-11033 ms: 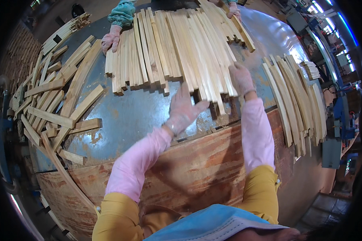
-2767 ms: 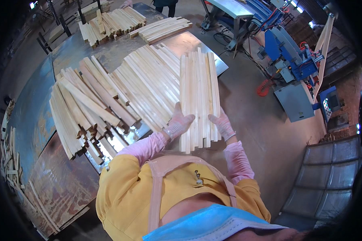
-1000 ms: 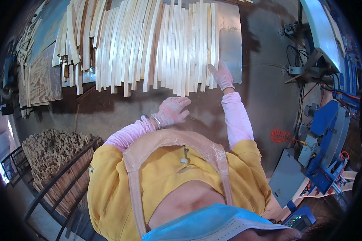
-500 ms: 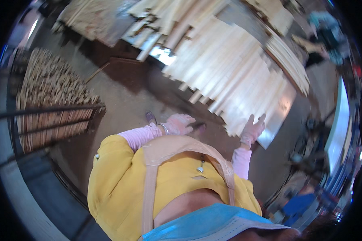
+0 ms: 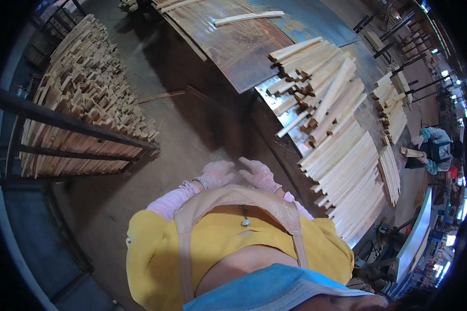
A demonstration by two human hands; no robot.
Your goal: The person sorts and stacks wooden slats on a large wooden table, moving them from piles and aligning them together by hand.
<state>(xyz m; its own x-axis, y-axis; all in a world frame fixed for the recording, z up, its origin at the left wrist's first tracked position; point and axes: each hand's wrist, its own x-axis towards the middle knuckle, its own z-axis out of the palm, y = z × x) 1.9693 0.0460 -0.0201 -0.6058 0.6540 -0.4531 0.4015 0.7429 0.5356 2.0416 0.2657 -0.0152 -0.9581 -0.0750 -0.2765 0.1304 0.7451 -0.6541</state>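
Observation:
My left hand [image 5: 216, 174], in a pale pink glove with a bracelet at the wrist, hangs before my apron [image 5: 233, 196]. Close by on its right is my right hand [image 5: 258, 175], gloved alike, with its fingers apart. Neither hand holds anything that I can see, and a small gap lies between them. To the right, a row of pale wooden strips [image 5: 345, 173] lies side by side on a metal-topped table [image 5: 290, 122]. Farther up the same table, a looser heap of strips [image 5: 321, 85] lies crosswise, some ends darker.
At the left, a tall stack of wood pieces [image 5: 96, 98] stands behind a dark metal rack bar [image 5: 78, 122]. A rusty brown tabletop [image 5: 238, 44] reaches across the far side, with one strip on it. A co-worker [image 5: 436, 147] holds wood at the far right.
The view has swung, so the table now sits farther right. My right hand has come away from the strips and in beside my left hand.

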